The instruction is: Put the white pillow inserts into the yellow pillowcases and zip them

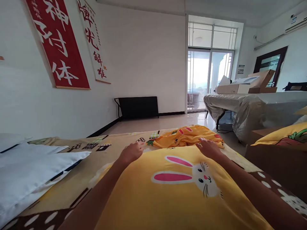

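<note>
A plump yellow pillow (144, 201) printed with a white rabbit face and pink ears lies in front of me. My left hand (131, 152) is closed on its far left corner, fingers curled. At the far right corner my right hand (209, 148) pinches the pillow's edge, with part of its fingers hidden. Just beyond, a crumpled yellow-orange cloth (183, 135) with carrot and rabbit prints lies bunched up, close to my right fingers. Under both is a beige and brown patterned blanket (96, 172).
White pillows (35, 169) are piled at the left. At the right, another yellow pillow (283, 135) with a carrot print rests on a brown box (275, 159). Behind it stands a plastic-covered table (275, 102) bearing open cartons (231, 88). A folded black table (139, 107) leans against the wall.
</note>
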{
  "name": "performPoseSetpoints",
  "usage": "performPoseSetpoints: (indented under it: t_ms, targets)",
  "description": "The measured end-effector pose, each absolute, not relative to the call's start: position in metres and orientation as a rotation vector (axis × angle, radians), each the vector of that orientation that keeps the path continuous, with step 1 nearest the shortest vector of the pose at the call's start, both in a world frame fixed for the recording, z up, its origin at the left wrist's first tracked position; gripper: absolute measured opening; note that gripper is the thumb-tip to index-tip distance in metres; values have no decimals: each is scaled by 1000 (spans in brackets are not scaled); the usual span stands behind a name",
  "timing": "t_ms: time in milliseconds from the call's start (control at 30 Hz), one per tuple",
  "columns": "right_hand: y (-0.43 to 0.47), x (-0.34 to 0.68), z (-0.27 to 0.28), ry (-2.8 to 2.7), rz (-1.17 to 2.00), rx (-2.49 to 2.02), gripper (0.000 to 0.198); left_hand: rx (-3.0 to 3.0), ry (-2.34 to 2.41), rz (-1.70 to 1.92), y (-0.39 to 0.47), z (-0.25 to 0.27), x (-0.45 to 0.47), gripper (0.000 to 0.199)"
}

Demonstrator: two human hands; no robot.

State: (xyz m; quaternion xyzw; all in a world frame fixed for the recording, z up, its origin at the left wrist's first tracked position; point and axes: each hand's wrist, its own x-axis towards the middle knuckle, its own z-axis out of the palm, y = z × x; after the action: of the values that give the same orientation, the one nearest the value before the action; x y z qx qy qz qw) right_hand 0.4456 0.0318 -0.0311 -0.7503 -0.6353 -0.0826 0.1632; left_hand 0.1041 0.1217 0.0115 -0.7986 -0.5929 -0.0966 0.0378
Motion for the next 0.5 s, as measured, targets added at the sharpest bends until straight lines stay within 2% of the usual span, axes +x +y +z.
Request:
performPoseSetpoints:
  t_ms: [100,200,367,500]
  targets:
    - [35,372,-16,-1965,-232,-1929,35,-2581,-1630,-279,96,13,172,38]
    - [39,327,-28,-2078,-167,-1787,36,-2685,-1506,-257,83,-8,205,39]
    - [46,333,-74,-2153,-44,-1707,38,-2835,-1415,-213,88,-54,182,54]
    - [51,359,-92,-2119,-11,-1621,48,-2856,-1458,-241,96,-65,157,61]
